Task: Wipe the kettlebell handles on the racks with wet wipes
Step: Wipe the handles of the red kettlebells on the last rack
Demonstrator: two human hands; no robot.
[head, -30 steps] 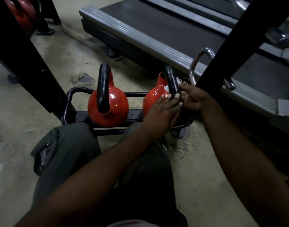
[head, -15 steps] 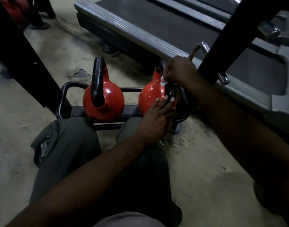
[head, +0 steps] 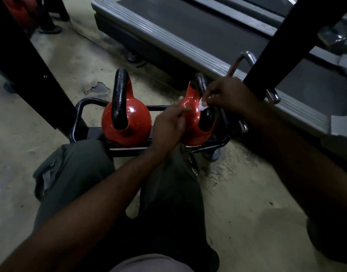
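Handle (head: 201, 83) stands upright, edge-on; right hand (head: 227, 95) pinches wipe (head: 201, 105) at it.

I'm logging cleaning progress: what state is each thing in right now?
Left kettlebell: upright on the rack, untouched.
Right kettlebell: upright on the rack, both hands at it.
Wet wipe: crumpled, held at the right kettlebell's handle.
Right hand: pinches the wet wipe.
Left hand: rests against the right kettlebell's body.

Low rack (head: 84, 103), seen from above: the gap between left kettlebell (head: 129, 124) and right kettlebell (head: 194, 122) is filled by the left hand (head: 168, 126); black upright (head: 21, 65) blocks 10 o'clock; second upright (head: 278, 55) and chrome handle (head: 235, 64) crowd 2 o'clock; treadmill (head: 188, 42) walls 12 o'clock; bare floor (head: 237, 193) lies open at 9 and 4 o'clock.
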